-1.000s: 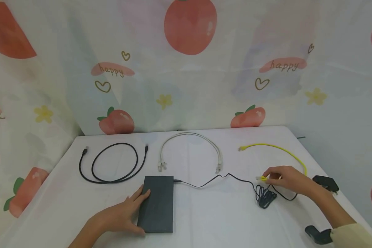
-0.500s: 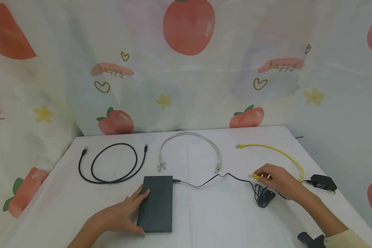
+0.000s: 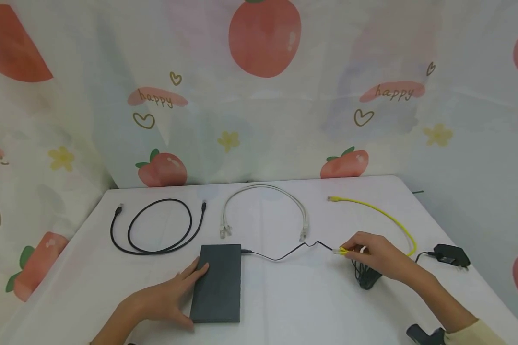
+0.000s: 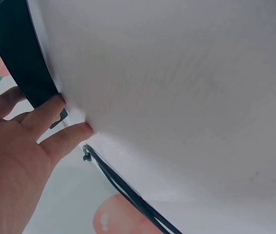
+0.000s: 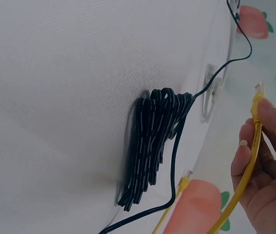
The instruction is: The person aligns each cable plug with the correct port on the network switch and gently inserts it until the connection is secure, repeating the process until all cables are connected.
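Observation:
A flat dark box, apparently a router, lies on the table with a thin black cord in its far right end. My left hand rests along its left side, fingers stretched out; one fingertip touches the edge in the left wrist view. My right hand pinches a yellow network cable just behind its clear plug. From there the cable arcs back to its other plug. Below the hand is the bundled black power cord, partly hidden by it in the head view.
A coiled black cable lies at back left, a pale grey network cable at back centre. The black power adapter stands near the table's right edge. A black device sits by the right sleeve.
My right hand has moved left with the yellow plug, drawing the cable along and coming over the cord bundle. My left hand and the router have hardly moved.

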Available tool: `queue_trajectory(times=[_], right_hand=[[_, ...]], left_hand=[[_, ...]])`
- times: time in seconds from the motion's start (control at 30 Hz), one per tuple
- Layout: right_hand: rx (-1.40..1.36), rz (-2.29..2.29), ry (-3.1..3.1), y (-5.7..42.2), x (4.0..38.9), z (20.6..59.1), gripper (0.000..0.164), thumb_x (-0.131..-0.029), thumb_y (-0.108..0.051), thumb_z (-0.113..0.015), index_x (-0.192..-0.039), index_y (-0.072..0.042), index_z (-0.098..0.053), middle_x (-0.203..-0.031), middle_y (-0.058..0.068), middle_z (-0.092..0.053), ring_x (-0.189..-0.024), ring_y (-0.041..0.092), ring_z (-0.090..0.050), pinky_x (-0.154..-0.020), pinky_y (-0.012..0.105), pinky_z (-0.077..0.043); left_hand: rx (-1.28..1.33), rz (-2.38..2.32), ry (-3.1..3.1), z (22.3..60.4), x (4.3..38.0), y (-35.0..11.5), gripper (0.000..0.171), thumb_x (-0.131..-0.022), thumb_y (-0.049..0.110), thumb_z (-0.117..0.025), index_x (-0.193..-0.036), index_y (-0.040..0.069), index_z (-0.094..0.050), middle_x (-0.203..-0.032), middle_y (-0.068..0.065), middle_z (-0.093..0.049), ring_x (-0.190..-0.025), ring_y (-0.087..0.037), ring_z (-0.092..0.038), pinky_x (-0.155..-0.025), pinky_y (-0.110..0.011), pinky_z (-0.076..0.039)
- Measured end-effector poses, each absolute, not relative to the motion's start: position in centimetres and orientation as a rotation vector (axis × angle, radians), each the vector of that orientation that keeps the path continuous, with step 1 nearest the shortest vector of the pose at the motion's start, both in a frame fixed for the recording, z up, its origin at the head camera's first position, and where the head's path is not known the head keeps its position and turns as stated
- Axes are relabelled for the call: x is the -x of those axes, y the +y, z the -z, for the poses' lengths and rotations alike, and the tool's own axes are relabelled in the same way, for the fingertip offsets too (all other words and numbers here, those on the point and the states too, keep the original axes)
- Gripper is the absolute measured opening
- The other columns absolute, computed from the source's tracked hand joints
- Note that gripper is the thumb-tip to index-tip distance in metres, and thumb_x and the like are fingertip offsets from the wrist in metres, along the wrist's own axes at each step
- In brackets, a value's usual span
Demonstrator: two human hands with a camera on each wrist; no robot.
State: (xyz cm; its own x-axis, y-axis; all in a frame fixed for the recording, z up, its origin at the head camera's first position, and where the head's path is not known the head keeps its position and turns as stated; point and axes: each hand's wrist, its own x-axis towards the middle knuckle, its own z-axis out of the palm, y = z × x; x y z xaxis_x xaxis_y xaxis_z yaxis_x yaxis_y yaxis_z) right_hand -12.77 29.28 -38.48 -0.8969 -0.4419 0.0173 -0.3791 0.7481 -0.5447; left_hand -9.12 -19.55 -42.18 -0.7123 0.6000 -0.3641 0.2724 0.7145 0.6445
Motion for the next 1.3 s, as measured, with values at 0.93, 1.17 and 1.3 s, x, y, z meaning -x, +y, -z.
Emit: queue_trajectory(times=[0.93,1.17,1.3], right_hand=[[0.686,0.86,2.803,26.5,11.4,39.6,0.01,-0.086,-0.013,-0.069,-0.094,-0.018,-0.066,-0.086,-0.015,-0.056,-0.077,0.003,-0.052,-0.063,0.023,-0.047],[0.783,0.837,2.799,25.7,11.4,40.3,0.012,-0.086,-0.013,-0.07,-0.093,-0.021,-0.064,-0.084,-0.017,-0.054,-0.077,0.002,-0.052,-0.066,0.023,-0.047],[0.857,0.859,2.785,25.2,11.1,40.5,0.015,-0.083,-0.01,-0.072,-0.092,-0.021,-0.066,-0.084,-0.018,-0.055,-0.077,0.0,-0.054,-0.066,0.022,-0.048]], left_hand=[[-0.704,-0.782,2.418,43.0,9.0,-19.6,0.118,-0.06,0.052,-0.081,-0.152,0.017,-0.017,-0.155,-0.018,0.0,-0.136,-0.044,-0.013,-0.099,-0.062,-0.028],[-0.675,-0.778,2.408,42.8,9.0,-19.5,0.117,-0.06,0.051,-0.082,-0.152,0.018,-0.017,-0.155,-0.018,0.0,-0.136,-0.046,-0.013,-0.098,-0.063,-0.028],[-0.667,-0.78,2.398,42.7,8.9,-19.5,0.118,-0.06,0.049,-0.083,-0.152,0.017,-0.016,-0.155,-0.019,0.0,-0.135,-0.049,-0.014,-0.097,-0.065,-0.027]])
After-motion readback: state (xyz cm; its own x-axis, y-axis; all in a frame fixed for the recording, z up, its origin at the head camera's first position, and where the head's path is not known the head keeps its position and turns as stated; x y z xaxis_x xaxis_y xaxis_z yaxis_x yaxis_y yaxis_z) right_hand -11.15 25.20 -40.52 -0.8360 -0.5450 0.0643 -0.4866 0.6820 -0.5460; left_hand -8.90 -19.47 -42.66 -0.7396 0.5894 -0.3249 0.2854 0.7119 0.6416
